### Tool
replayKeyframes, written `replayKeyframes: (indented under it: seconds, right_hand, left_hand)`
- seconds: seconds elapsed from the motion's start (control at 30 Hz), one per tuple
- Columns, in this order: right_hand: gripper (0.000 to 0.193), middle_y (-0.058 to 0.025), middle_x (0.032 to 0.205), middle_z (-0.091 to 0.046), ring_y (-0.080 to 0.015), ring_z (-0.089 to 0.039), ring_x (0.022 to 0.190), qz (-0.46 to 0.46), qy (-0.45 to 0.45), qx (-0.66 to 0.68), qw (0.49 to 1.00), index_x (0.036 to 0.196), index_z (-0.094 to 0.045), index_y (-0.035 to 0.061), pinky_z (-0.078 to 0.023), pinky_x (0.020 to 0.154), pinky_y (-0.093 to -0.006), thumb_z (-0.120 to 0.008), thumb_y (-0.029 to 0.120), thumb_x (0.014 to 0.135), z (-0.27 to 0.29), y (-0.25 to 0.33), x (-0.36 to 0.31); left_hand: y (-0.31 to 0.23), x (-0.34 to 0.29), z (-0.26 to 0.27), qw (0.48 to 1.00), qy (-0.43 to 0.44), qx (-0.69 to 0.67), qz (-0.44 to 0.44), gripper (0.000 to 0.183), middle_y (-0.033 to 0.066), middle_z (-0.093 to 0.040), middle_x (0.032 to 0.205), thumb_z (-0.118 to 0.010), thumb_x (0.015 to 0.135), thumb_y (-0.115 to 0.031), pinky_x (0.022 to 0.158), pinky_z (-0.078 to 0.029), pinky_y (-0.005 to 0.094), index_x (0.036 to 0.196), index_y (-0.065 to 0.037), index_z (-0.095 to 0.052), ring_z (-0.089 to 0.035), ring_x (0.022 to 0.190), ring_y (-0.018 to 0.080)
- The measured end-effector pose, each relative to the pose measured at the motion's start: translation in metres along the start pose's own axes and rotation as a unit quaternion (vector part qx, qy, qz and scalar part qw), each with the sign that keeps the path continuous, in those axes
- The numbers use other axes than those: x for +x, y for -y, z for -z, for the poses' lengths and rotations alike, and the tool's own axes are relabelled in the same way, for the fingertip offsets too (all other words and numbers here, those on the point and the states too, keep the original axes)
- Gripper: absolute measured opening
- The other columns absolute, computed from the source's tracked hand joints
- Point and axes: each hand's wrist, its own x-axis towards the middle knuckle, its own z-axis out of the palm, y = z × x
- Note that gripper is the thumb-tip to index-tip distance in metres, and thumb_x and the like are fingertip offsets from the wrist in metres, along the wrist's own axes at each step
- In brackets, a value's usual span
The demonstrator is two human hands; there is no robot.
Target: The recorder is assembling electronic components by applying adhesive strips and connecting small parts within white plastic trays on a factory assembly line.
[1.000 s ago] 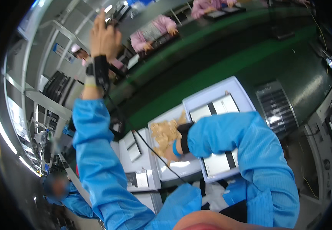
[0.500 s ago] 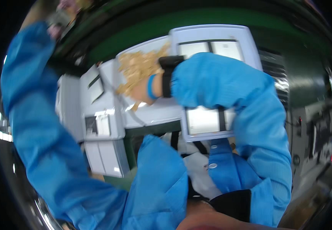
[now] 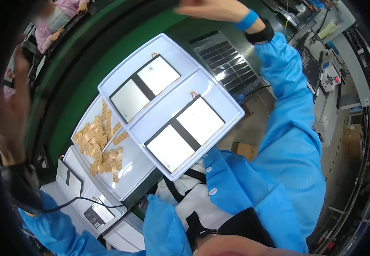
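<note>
At the left edge, my left hand (image 3: 13, 115) is raised, blurred and partly lost in the dark rim; a finger stretches upward and nothing shows in it. A dark band and a black cord are at its wrist. My right hand (image 3: 215, 8) reaches up at the top edge, cut off and blurred, fingers stretched leftward, seemingly holding nothing. Between the arms lies a white two-compartment tray (image 3: 223, 100). Each compartment bears a flat pack, a farther one (image 3: 127, 100) and a nearer one (image 3: 200, 119), both with pale silver panels and a black middle strip.
Left of that tray, a second white tray (image 3: 129, 170) holds a heap of tan perforated strips (image 3: 93, 141). Further trays with flat packs (image 3: 69, 177) stand at lower left. A green conveyor belt (image 3: 80, 77) runs behind; a person in pink (image 3: 44, 38) sits across. Machines (image 3: 332, 72) stand right.
My right hand has left the tan strips and swung up to the top edge. My left arm has come lower at the left. The view has turned, so the trays appear tilted.
</note>
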Motion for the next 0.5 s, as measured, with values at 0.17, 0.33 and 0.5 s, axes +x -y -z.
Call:
replayKeyframes:
  seconds: [0.17, 0.33, 0.5]
  right_hand:
    - [0.094, -0.0264, 0.112, -0.067, -0.0423, -0.066, 0.107, -0.273, -0.077, -0.132, 0.95, 0.118, -0.061, -0.0047, -0.054, 0.093, -0.0492, -0.089, 0.067, 0.063, -0.192, -0.217, -0.119]
    - [0.063, -0.0139, 0.099, -0.075, -0.0213, -0.071, 0.093, -0.404, -0.097, 0.187, 0.89, 0.113, -0.067, -0.0047, -0.056, 0.083, -0.0346, -0.093, 0.036, 0.073, -0.169, -0.192, -0.178]
    - [0.034, -0.001, 0.107, -0.073, -0.0079, -0.064, 0.097, -0.216, -0.237, 0.337, 0.885, 0.123, -0.067, -0.0005, -0.05, 0.087, -0.0248, -0.077, 0.014, 0.094, -0.075, -0.117, -0.178]
  left_hand:
    - [-0.096, 0.0, 0.021, 0.988, -0.063, -0.068, -0.124, 0.014, 0.0152, -0.069, 0.125, -0.063, 0.097, 0.003, 0.094, -0.054, 0.036, 0.11, 0.002, -0.067, -0.068, 0.115, 0.0255]
    - [-0.136, -0.003, -0.028, 0.95, -0.057, -0.307, -0.022, 0.016, 0.0142, -0.071, 0.109, -0.068, 0.088, 0.001, 0.091, -0.051, 0.0349, 0.104, 0.0, -0.068, -0.069, 0.103, 0.0288]
    - [-0.177, -0.001, -0.045, 0.906, -0.04, -0.422, 0.005, 0.023, 0.0125, -0.072, 0.11, -0.071, 0.084, -0.001, 0.089, -0.05, 0.0357, 0.107, -0.002, -0.069, -0.067, 0.101, 0.0312]
